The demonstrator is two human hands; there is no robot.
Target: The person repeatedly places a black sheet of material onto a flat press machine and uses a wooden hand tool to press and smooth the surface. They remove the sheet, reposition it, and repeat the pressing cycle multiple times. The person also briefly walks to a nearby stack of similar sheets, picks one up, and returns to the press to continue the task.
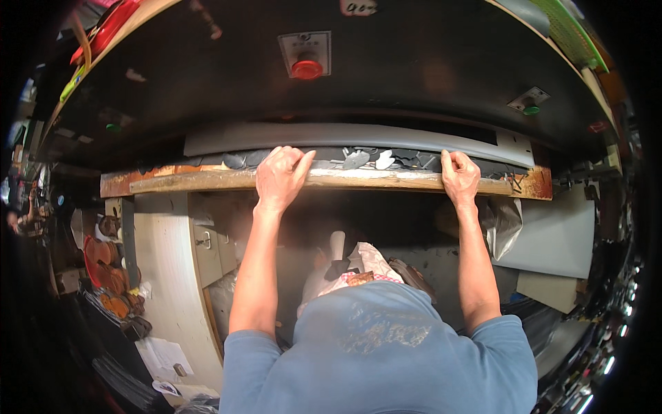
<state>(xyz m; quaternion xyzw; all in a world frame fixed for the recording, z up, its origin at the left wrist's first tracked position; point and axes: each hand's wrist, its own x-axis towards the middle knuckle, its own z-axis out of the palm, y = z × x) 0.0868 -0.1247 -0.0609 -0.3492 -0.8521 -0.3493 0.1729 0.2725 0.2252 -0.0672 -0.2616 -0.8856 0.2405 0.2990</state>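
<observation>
My left hand (281, 178) is closed over the worn wooden edge strip (372, 181) of the machine bed, its thumb pointing inward. Well to its right, my right hand (460, 176) is curled at the same strip, thumb and fingers drawn together. What either hand holds, if anything, is hidden under the fingers. Between them, just behind the strip, lie dark and grey cut scraps (356, 160) and a small white piece (385, 159). A long pale grey sheet or bar (310, 138) runs behind the scraps, under the big black machine beam (400, 76).
The beam carries a red push button (306, 69) and a green button (530, 110). Left below is a pale cabinet (165, 255), with round brown pieces (103, 252) beside it. To the right, a crumpled plastic bag (505, 224) hangs near a large pale sheet (555, 234).
</observation>
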